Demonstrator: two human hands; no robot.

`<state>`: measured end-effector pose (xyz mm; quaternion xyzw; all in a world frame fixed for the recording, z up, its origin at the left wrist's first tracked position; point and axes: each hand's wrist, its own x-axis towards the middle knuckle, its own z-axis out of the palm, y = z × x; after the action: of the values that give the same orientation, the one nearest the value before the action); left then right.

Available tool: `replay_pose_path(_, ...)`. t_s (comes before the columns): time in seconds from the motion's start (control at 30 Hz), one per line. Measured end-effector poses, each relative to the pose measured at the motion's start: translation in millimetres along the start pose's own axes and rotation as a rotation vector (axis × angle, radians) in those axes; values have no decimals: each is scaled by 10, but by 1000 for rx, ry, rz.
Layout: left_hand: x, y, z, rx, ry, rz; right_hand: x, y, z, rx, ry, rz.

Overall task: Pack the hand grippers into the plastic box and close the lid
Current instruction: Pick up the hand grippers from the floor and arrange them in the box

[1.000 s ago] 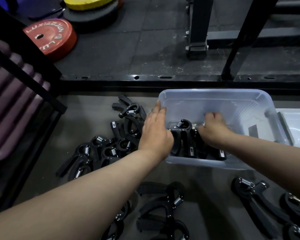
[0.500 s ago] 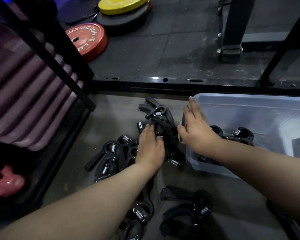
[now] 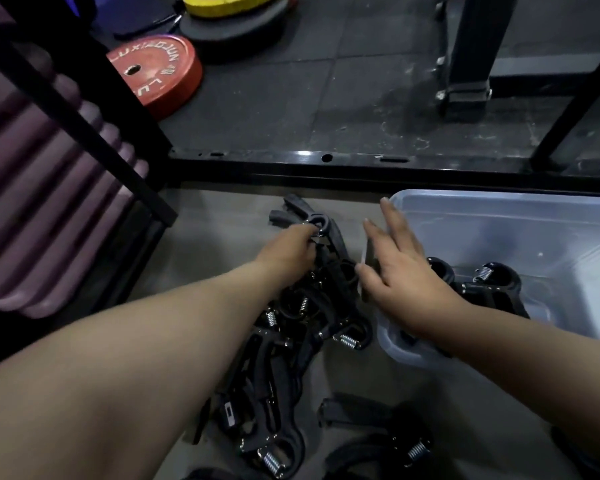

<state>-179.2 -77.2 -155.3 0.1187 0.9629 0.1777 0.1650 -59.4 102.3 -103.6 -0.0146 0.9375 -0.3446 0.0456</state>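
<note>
Our left hand point(image 3: 291, 249) curls its fingers around a hand gripper point(image 3: 321, 225) atop the pile point(image 3: 291, 327); our right hand point(image 3: 400, 278) — fingers spread, holding nothing — hovers at the plastic box point(image 3: 534, 230) rim.

A hand gripper point(image 3: 321, 226) is being grasped by the left hand point(image 3: 289, 247) from the floor pile point(image 3: 302, 320), while the right hand point(image 3: 400, 271) is being held open beside the plastic box point(image 3: 520, 223).
</note>
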Motion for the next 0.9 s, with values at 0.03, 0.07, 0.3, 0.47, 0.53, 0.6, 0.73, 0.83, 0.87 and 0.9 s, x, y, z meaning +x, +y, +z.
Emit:
replay_pose_path(0.03,109,53,26,-17,17,10,-4,5,3,10,-3,0)
replay_pose_path(0.07,203,96,59,-10,23,20,-9,5,2,20,-7,0)
replay_pose_path(0.3,378,80,316,327,141,5,-29,-24,-44,54,-38,4)
replay_pose_path(0.47,246,-4,333,256,200,-50,-28,-30,-47,55,-32,5)
replay_pose_path(0.53,184,-75,313,292,207,-20,-28,-32,-47,50,-28,-1)
replay_pose_path(0.6,121,-153,280,388,206,64,-25,-32,-50,48,-29,5)
replay_pose_path(0.73,-31,-211,233,402,144,209,-20,-37,-55,42,-38,13)
replay_pose_path(0.83,-211,-144,178,108,264,178,-22,-37,-56,37,-39,17)
replay_pose_path(0.87,-279,-93,147,14,312,132,-24,-42,-55,28,-38,18)
replay_pose_path(0.9,-324,-56,123,-80,361,81,-21,-47,-55,19,-40,20)
